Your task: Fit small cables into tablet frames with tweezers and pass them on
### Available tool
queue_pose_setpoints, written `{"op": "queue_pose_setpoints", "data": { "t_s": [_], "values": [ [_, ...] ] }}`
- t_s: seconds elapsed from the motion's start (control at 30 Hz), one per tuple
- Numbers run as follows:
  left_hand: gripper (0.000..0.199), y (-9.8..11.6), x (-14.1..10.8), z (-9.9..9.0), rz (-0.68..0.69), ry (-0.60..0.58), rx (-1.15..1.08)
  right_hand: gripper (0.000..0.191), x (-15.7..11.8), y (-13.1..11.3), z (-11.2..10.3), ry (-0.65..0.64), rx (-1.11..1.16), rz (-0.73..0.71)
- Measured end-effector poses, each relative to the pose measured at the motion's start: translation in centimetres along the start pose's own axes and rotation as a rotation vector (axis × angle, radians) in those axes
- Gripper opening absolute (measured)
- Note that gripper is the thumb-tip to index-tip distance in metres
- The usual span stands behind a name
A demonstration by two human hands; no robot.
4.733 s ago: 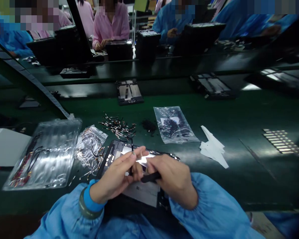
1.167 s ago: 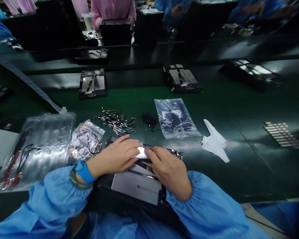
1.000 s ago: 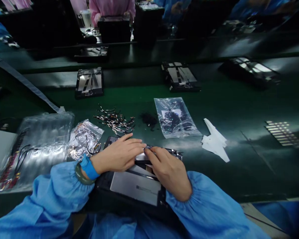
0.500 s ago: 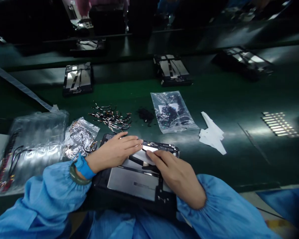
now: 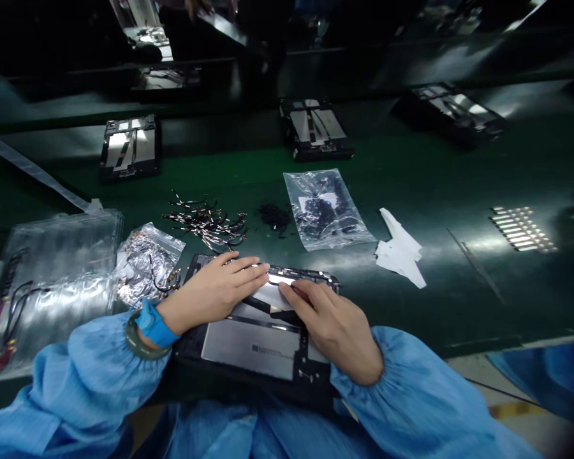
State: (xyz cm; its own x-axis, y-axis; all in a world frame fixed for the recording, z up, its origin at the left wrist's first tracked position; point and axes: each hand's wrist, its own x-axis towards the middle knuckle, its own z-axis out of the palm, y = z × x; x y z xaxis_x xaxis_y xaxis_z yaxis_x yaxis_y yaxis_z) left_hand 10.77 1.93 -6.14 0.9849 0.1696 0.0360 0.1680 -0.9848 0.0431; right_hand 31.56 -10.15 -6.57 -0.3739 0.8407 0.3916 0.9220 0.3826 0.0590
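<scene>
An opened tablet (image 5: 251,349) with silver battery panels lies in front of me. My left hand (image 5: 220,287) rests across its upper left part, fingers stretched out and nearly flat. A blue wrist strap and a green bangle circle that wrist. My right hand (image 5: 330,325) is closed over the upper right part of the tablet, thumb and fingers pinched together by its top edge. What they hold, if anything, is hidden. Near my left hand lie a pile of short black cables (image 5: 208,222) and a plastic bag of cables (image 5: 146,261).
Further opened tablets (image 5: 130,150) (image 5: 313,127) (image 5: 452,111) stand along the back. A clear bag of small black parts (image 5: 328,210), a loose black heap (image 5: 273,217), white paper (image 5: 399,248), tweezers (image 5: 476,264) and rows of small strips (image 5: 521,229) lie ahead. Clear trays (image 5: 67,255) stand left.
The whole view has shifted a little, so things appear slightly further left and higher. Both hands keep nearly the same place on the tablet. At the back, a blurred bright piece now shows.
</scene>
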Motion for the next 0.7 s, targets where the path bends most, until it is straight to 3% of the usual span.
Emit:
{"op": "queue_pose_setpoints", "data": {
  "t_s": [0.37, 0.5, 0.57, 0.7],
  "values": [
    [0.046, 0.0, 0.1, 0.0, -0.011, -0.001, -0.037, 0.030, 0.1, -0.2, -0.2, -0.041, -0.075, -0.025],
    [0.044, -0.2, 0.2, -0.2, -0.031, 0.038, -0.111, 0.033, -1.7, 0.7, -1.4, -0.034, -0.022, -0.026],
    [0.039, -0.3, 0.4, -0.2, -0.061, 0.061, -0.186, 0.037, -3.3, 1.2, -1.9, 0.052, 0.089, 0.079],
    [0.032, -0.3, 1.4, 0.2, -0.231, 0.107, -0.233, 0.025, -6.0, 1.2, -1.8, 0.178, 0.251, 0.508]
  ]
}}
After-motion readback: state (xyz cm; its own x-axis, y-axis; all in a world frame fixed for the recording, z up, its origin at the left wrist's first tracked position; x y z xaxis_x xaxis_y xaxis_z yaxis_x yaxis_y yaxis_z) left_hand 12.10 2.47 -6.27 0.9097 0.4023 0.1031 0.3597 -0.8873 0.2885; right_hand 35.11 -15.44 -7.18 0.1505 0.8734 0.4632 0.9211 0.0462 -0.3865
